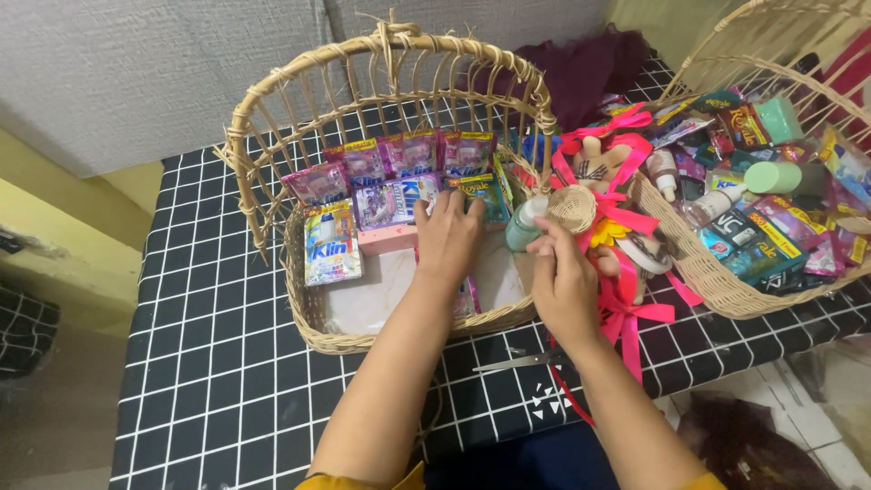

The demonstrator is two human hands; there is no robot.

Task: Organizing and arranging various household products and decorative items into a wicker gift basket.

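The left hand lies flat, fingers spread, pressing on the row of coloured detergent sachets standing inside the oval woven rattan basket. The right hand grips a pale green plastic bottle at the basket's right rim, its long axis tilted, white cap toward the far right. Pink ribbons lie just beside, on the black grid-patterned tabletop.
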